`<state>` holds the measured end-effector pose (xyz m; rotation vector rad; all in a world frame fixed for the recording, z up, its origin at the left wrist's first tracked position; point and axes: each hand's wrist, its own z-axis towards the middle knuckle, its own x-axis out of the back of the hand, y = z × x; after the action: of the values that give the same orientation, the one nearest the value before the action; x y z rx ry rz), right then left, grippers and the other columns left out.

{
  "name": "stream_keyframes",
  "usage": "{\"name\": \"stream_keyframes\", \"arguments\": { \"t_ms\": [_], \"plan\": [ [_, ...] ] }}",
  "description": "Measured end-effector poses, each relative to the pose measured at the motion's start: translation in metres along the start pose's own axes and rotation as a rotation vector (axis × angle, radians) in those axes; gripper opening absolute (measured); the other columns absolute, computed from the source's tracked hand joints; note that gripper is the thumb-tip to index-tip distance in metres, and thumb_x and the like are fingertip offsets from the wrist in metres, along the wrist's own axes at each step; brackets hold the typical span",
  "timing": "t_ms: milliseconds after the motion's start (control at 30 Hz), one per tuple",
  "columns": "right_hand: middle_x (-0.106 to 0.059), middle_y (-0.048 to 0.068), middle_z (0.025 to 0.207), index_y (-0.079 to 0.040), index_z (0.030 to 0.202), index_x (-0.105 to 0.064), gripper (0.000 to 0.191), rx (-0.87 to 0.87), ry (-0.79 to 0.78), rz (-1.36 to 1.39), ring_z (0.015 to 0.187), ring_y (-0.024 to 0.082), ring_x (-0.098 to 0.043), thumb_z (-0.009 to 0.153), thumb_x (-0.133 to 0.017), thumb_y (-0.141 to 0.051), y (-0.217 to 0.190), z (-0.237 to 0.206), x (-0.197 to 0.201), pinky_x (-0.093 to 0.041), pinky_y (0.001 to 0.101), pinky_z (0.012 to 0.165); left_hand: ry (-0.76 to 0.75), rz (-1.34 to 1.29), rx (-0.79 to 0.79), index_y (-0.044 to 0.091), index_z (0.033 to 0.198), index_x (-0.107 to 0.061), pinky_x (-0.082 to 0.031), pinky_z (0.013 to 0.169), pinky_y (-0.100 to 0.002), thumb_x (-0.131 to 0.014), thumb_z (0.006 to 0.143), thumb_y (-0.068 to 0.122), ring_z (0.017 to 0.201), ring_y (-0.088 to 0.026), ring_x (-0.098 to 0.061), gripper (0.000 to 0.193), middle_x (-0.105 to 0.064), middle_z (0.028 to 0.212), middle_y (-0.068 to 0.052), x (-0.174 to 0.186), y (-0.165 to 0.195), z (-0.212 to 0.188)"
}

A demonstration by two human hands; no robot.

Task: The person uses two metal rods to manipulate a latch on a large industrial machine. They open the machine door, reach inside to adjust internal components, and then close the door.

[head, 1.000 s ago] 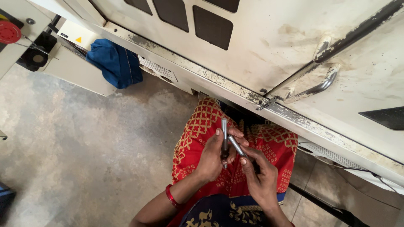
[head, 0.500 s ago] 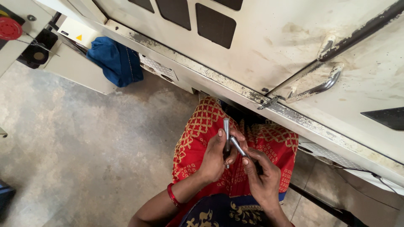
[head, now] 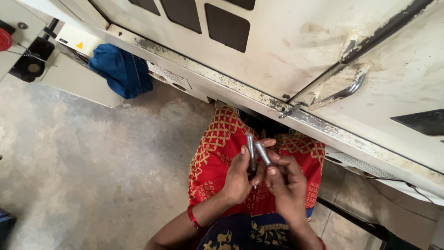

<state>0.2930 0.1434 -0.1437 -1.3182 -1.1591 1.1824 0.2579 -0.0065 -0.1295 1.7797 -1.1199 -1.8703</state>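
Grey concrete floor (head: 92, 176) below, dirty white machine panel (head: 286, 51) above. Left hand (head: 240, 178) closed on upright metal rod (head: 251, 149), right hand (head: 289, 185) pinching second metal rod (head: 263, 153). Loose pinch or knocking together: probably a slip down to the floor, rolling under the machine.

**Around the worker: machine, cloth and bare floor**

Just above the hands runs a big off-white machine cabinet (head: 286, 51), grimy, with a curved metal handle (head: 340, 92) up to the right. Far off to the upper left, a blue cloth (head: 121, 70) is tucked against the machine. A grey concrete floor (head: 83, 171) spreads to the left.
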Motion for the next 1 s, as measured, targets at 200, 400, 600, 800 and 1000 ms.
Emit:
{"name": "stream_keyframes", "arguments": {
  "t_ms": [200, 400, 600, 800, 1000],
  "plan": [
    [-0.068, 0.008, 0.105, -0.010, 0.117, -0.064, 0.023, 0.558, 0.134, 0.181, 0.065, 0.008, -0.062, 0.095, -0.063, -0.004, -0.017, 0.001, 0.029, -0.052, 0.0214, 0.046, 0.030, 0.243, 0.063, 0.007, 0.151, -0.040, -0.040, 0.050, -0.023, -0.032, 0.106, 0.040, 0.059, -0.008, -0.053, 0.056, -0.071, 0.117, -0.007, 0.013, 0.010, -0.003],
    [-0.073, 0.006, 0.089, -0.021, 0.122, -0.064, 0.025, -0.459, -0.580, -1.443, 0.069, 0.016, -0.066, 0.114, -0.044, -0.034, 0.022, 0.021, 0.034, -0.054, 0.0352, 0.060, 0.186, 0.233, 0.108, 0.001, 0.135, -0.060, -0.037, 0.047, -0.024, -0.031, 0.113, 0.036, 0.053, -0.008, -0.047, 0.051, -0.074, 0.089, -0.010, 0.031, 0.003, -0.004],
    [-0.074, 0.014, 0.111, -0.003, 0.104, -0.071, 0.012, 0.174, 0.150, -0.484, 0.084, 0.020, -0.071, 0.094, -0.064, -0.001, 0.038, -0.017, 0.103, -0.059, 0.0299, 0.066, 0.268, 0.149, 0.179, 0.001, 0.127, -0.061, -0.033, 0.043, -0.025, -0.031, 0.110, 0.040, 0.049, -0.007, -0.043, 0.052, -0.071, 0.082, -0.007, 0.045, -0.004, 0.006],
    [-0.076, 0.010, 0.105, -0.002, 0.115, -0.072, 0.017, 0.015, 0.811, -0.785, 0.092, 0.014, -0.071, 0.099, -0.067, -0.001, 0.002, -0.105, 0.202, -0.058, 0.0299, 0.079, 0.142, 0.088, 0.232, 0.001, 0.130, -0.060, -0.031, 0.044, -0.025, -0.035, 0.111, 0.040, 0.050, -0.008, -0.042, 0.050, -0.069, 0.085, -0.008, 0.048, -0.021, 0.014],
    [-0.074, 0.012, 0.097, 0.003, 0.116, -0.073, 0.005, -0.060, 1.221, -1.238, 0.086, 0.017, -0.073, 0.111, -0.074, 0.003, -0.015, -0.219, 0.288, -0.057, 0.0306, 0.081, 0.116, 0.085, 0.316, 0.002, 0.135, -0.054, -0.032, 0.047, -0.025, -0.038, 0.112, 0.041, 0.052, -0.008, -0.043, 0.048, -0.069, 0.092, -0.008, 0.053, -0.036, 0.021]
  ]
}}
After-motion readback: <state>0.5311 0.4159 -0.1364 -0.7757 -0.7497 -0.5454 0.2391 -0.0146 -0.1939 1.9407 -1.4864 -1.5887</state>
